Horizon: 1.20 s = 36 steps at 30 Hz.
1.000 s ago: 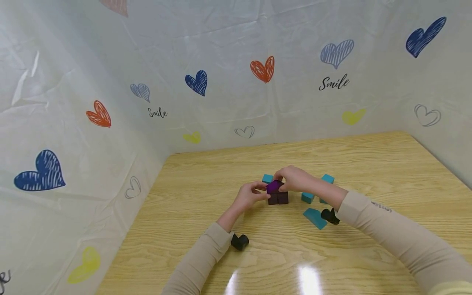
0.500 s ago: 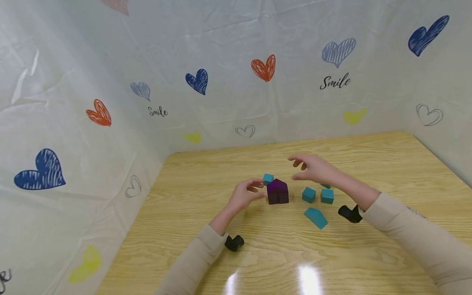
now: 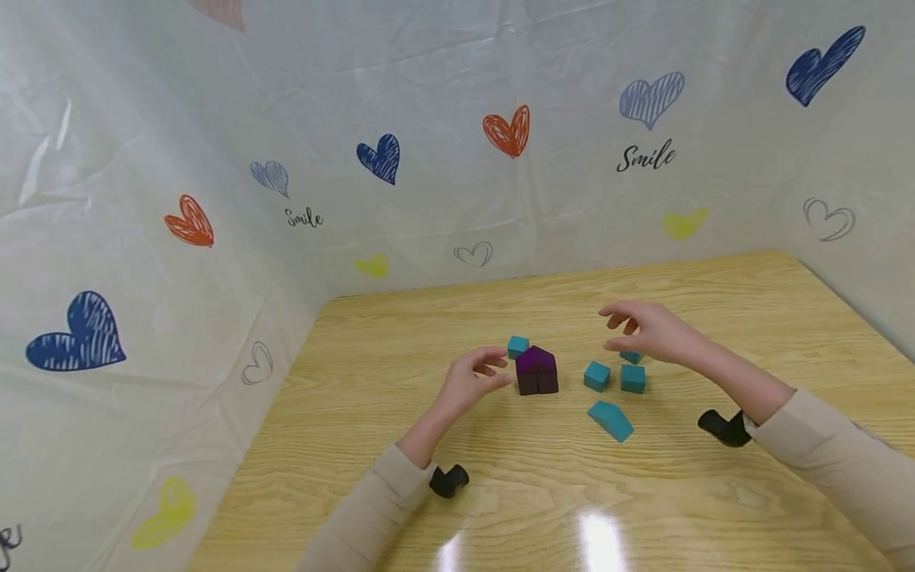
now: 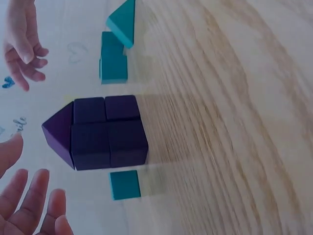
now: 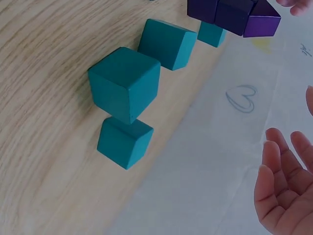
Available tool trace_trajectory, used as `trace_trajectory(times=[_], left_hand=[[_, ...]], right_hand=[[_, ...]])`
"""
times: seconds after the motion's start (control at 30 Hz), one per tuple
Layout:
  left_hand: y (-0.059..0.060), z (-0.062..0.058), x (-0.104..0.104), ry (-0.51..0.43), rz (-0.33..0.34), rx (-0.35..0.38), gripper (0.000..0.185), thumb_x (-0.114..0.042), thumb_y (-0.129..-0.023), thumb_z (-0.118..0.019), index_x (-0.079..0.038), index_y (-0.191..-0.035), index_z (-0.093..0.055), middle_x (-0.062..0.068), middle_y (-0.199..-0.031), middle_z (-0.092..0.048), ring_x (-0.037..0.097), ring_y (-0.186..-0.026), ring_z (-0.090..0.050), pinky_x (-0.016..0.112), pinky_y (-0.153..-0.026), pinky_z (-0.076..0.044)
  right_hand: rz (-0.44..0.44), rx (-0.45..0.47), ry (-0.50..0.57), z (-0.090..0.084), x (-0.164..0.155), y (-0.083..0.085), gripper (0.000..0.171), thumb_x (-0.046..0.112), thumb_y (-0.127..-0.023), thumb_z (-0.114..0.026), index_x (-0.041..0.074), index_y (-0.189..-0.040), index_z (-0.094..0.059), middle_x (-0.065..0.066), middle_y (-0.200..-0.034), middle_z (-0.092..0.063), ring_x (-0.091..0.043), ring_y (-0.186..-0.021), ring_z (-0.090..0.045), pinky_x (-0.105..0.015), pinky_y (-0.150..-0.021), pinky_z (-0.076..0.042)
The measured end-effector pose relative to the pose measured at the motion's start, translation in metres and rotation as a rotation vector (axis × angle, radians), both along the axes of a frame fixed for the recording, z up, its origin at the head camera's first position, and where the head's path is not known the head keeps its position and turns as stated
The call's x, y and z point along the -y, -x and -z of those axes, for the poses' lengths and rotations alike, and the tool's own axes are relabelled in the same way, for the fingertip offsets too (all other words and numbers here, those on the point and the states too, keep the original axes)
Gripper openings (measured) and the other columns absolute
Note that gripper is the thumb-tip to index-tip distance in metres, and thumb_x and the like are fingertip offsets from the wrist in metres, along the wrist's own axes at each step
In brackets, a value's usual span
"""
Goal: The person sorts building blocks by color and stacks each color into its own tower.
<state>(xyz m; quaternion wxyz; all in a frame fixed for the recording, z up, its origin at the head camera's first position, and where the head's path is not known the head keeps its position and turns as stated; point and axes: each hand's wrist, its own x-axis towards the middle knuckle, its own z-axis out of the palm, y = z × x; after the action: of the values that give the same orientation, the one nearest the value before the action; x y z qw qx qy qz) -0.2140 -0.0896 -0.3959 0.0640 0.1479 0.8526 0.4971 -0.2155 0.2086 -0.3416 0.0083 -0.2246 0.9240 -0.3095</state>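
A small house of dark purple cubes [image 3: 538,384] topped by a purple roof block [image 3: 536,361] stands mid-table; the left wrist view shows the same house [image 4: 100,132]. My left hand [image 3: 495,369] hovers just left of it with relaxed fingers [image 4: 29,205], holding nothing. My right hand [image 3: 615,330] floats open to the right of the house, above a group of teal cubes [image 3: 632,378], fingers [image 5: 279,191] spread and empty. One of those teal cubes [image 3: 631,357] is partly hidden under that hand.
A lone teal cube [image 3: 518,346] sits behind the house. A teal wedge [image 3: 611,420] lies in front of the teal cubes [image 5: 126,83]. Heart-printed plastic sheeting [image 3: 429,159] walls the wooden table [image 3: 515,492] on the left, back and right.
My right hand has let go of the purple roof block, leaving it on the dark cubes, and has risen and moved right. The left hand has drawn back slightly from the house.
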Motion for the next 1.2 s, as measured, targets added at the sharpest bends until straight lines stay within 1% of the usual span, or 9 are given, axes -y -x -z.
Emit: trace_trajectory(times=[0.13, 0.27, 0.37, 0.57, 0.73, 0.83, 1.0, 1.1, 1.2], left_hand=[[-0.006, 0.001, -0.006, -0.032, -0.002, -0.043, 0.042, -0.018, -0.082, -0.070, -0.003, -0.119, -0.059, 0.012, -0.104, -0.065, 0.018, -0.081, -0.057, 0.024, -0.065, -0.048], [-0.014, 0.003, -0.015, -0.060, -0.010, -0.066, 0.040, -0.018, -0.081, -0.070, -0.006, -0.118, -0.060, 0.011, -0.100, -0.066, 0.012, -0.071, -0.055, 0.021, -0.058, -0.046], [-0.018, 0.003, -0.023, -0.082, -0.007, -0.086, 0.038, -0.018, -0.081, -0.070, -0.008, -0.117, -0.061, 0.010, -0.098, -0.067, 0.011, -0.069, -0.054, 0.020, -0.058, -0.045], [-0.023, 0.000, -0.041, -0.082, 0.036, -0.141, 0.038, -0.014, -0.081, -0.070, -0.007, -0.116, -0.060, 0.009, -0.099, -0.066, 0.006, -0.062, -0.049, 0.017, -0.057, -0.044], [-0.025, -0.002, -0.056, -0.076, 0.076, -0.165, 0.036, -0.011, -0.081, -0.070, -0.007, -0.115, -0.061, 0.010, -0.100, -0.065, 0.003, -0.057, -0.044, 0.016, -0.055, -0.041], [-0.027, -0.002, -0.066, -0.071, 0.093, -0.162, 0.035, -0.011, -0.081, -0.070, -0.008, -0.115, -0.062, 0.009, -0.099, -0.066, 0.002, -0.058, -0.043, 0.015, -0.056, -0.040], [-0.032, -0.003, -0.079, -0.041, 0.143, -0.140, 0.036, -0.012, -0.082, -0.069, -0.008, -0.117, -0.061, 0.007, -0.100, -0.067, 0.001, -0.054, -0.040, 0.014, -0.052, -0.039], [-0.034, -0.001, -0.085, -0.011, 0.166, -0.137, 0.037, -0.013, -0.083, -0.067, -0.009, -0.120, -0.060, 0.008, -0.103, -0.066, 0.001, -0.052, -0.039, 0.015, -0.050, -0.039], [-0.036, 0.002, -0.091, 0.015, 0.176, -0.109, 0.039, -0.013, -0.084, -0.066, -0.009, -0.123, -0.058, 0.009, -0.108, -0.065, 0.001, -0.049, -0.039, 0.015, -0.049, -0.039]], right_hand=[[0.010, 0.013, 0.007, 0.006, -0.003, -0.002, 0.049, 0.016, -0.082, -0.069, -0.009, -0.121, -0.051, -0.015, -0.098, -0.061, -0.023, -0.082, -0.056, -0.031, -0.064, -0.047], [0.023, 0.025, 0.015, 0.012, -0.004, -0.004, 0.049, 0.016, -0.082, -0.069, -0.009, -0.120, -0.052, -0.013, -0.096, -0.062, -0.019, -0.077, -0.054, -0.028, -0.060, -0.045], [0.040, 0.030, 0.018, 0.015, -0.004, -0.006, 0.048, 0.016, -0.082, -0.069, -0.009, -0.119, -0.053, -0.012, -0.095, -0.062, -0.017, -0.075, -0.053, -0.028, -0.060, -0.044], [0.062, 0.032, 0.023, 0.024, -0.005, -0.008, 0.046, 0.017, -0.082, -0.069, -0.008, -0.118, -0.054, -0.014, -0.095, -0.062, -0.018, -0.075, -0.052, -0.029, -0.060, -0.043], [0.067, 0.031, 0.030, 0.031, -0.005, -0.010, 0.044, 0.016, -0.082, -0.068, -0.009, -0.117, -0.055, -0.016, -0.095, -0.062, -0.016, -0.073, -0.052, -0.028, -0.060, -0.043], [0.070, 0.019, 0.030, 0.036, -0.007, -0.012, 0.042, 0.014, -0.082, -0.068, -0.009, -0.115, -0.056, -0.016, -0.093, -0.063, -0.016, -0.072, -0.051, -0.027, -0.060, -0.043], [0.069, 0.012, 0.035, 0.042, -0.008, -0.018, 0.040, 0.012, -0.081, -0.069, -0.009, -0.113, -0.057, -0.015, -0.093, -0.063, -0.015, -0.072, -0.050, -0.025, -0.058, -0.042], [0.057, 0.003, 0.033, 0.045, -0.007, -0.022, 0.038, 0.010, -0.080, -0.069, -0.009, -0.112, -0.058, -0.014, -0.092, -0.063, -0.015, -0.072, -0.050, -0.025, -0.057, -0.041], [0.058, -0.007, 0.023, 0.049, -0.006, -0.024, 0.037, 0.008, -0.079, -0.070, -0.008, -0.111, -0.058, -0.013, -0.091, -0.063, -0.013, -0.071, -0.049, -0.024, -0.057, -0.041]])
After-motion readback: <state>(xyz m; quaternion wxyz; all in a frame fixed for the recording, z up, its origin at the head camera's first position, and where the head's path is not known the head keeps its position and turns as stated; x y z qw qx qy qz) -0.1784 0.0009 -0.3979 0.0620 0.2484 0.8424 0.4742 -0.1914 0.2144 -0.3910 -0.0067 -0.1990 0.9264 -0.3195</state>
